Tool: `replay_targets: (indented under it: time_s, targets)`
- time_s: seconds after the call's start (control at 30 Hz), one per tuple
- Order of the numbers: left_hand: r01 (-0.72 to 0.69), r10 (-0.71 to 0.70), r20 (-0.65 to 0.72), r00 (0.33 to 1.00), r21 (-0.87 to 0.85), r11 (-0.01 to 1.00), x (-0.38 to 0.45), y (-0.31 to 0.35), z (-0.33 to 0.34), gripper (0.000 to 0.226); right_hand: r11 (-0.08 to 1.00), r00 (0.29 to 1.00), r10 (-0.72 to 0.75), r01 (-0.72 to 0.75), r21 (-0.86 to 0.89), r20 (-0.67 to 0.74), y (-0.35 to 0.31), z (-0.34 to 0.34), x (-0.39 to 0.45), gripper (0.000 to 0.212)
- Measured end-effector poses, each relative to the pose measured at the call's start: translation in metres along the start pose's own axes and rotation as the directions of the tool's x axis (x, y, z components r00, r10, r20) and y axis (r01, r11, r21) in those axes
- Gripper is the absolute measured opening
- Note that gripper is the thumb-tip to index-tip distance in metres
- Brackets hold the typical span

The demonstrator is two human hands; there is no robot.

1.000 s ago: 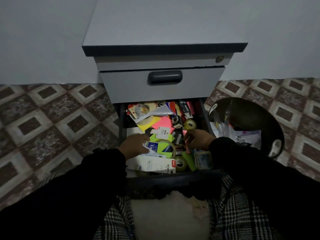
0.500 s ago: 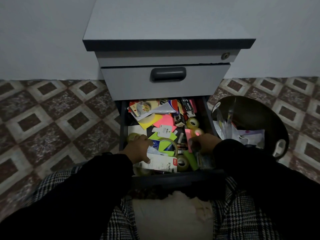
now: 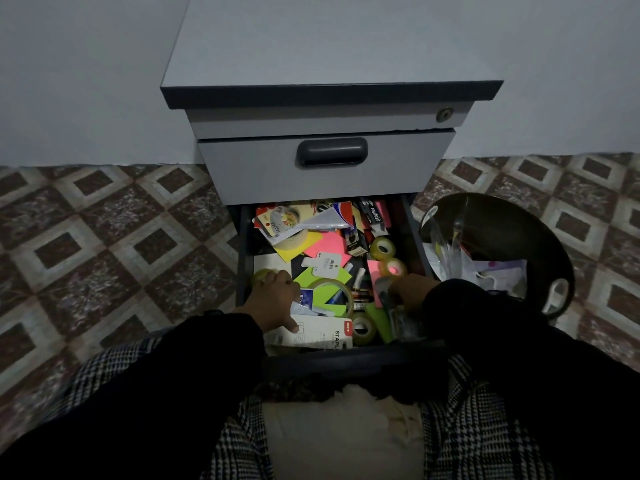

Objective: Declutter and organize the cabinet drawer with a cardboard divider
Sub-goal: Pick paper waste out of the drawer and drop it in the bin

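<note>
The grey cabinet (image 3: 329,46) has its lower drawer (image 3: 244,268) pulled open, crammed with stationery. By the front edge lies a white box (image 3: 322,336) reading "STAPL". At the back, a black pack (image 3: 374,214) reads "stapler". The left hand (image 3: 273,299) rests spread over clutter, fingers on a tape roll (image 3: 261,275). The right hand (image 3: 412,292) curls around a small grey object (image 3: 382,285) by the right wall.

I'm in a home office: grey pedestal cabinet (image 3: 329,109), stationery-stuffed drawer (image 3: 244,268), patterned floor tiles (image 3: 104,244), wastebasket (image 3: 540,244).
</note>
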State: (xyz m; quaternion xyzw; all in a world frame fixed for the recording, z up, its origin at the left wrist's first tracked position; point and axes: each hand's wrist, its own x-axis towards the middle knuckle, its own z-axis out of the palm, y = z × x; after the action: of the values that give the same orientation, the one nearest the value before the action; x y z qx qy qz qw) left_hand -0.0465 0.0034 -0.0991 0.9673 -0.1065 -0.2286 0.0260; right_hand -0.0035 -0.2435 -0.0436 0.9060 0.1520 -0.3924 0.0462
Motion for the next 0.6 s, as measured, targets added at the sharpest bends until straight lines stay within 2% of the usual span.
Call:
replay_targets:
  time_s: [0.2, 0.33, 0.47, 0.6]
  targets:
    - [0.041, -0.042, -0.062, 0.997, -0.009, 0.999, 0.003, -0.002, -0.009, 0.040, 0.986, 0.993, -0.014, 0.033, 0.160, -0.117, 0.004, -0.007, 0.004, 0.029]
    - [0.035, -0.048, -0.075, 0.996, -0.166, 0.986, 0.002, -0.004, -0.016, 0.023, 0.975, 0.995, -0.003, 0.026, 0.222, -0.100, 0.009, -0.005, 0.010, 0.026]
    - [-0.007, -0.020, -0.091, 0.996, -0.285, 0.959, 0.000, -0.005, -0.021, 0.034, 0.960, 0.993, 0.005, 0.029, 0.279, -0.120, 0.012, -0.004, 0.012, 0.028]
    - [-0.006, -0.051, -0.166, 0.985, -0.326, 0.945, 0.000, -0.005, -0.023, 0.040, 0.930, 0.985, 0.044, 0.020, 0.367, -0.165, 0.016, -0.005, 0.012, 0.023]
